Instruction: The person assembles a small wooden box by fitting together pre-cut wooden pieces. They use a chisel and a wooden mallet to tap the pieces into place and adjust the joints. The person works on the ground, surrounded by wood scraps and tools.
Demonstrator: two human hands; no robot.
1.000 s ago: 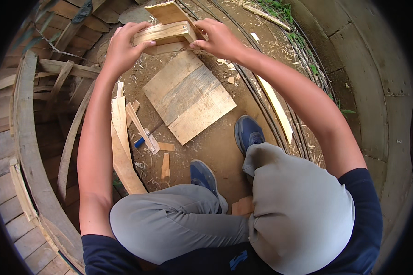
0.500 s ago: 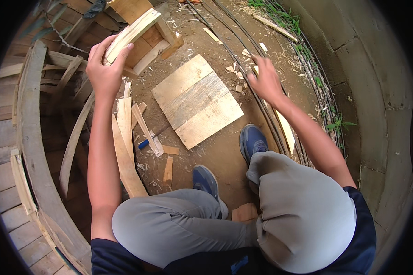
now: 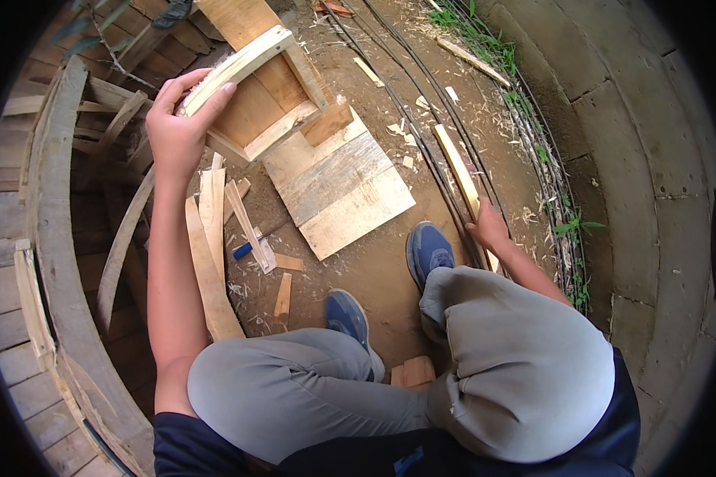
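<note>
The open wooden frame (image 3: 266,137) is held tilted at eleven o'clock by the left hand (image 3: 177,126), thumb and fingers pinched across one edge, presumably to steady it single-handed beside the square board (image 3: 350,187). At two o'clock, the pale strip (image 3: 456,167) is touched by the right hand (image 3: 490,228); whether its fingers are closed cannot be told.

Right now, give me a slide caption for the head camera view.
Left hand holding a wooden box, right hand on a pale wooden strip, with a square board lying on the ground.
</note>
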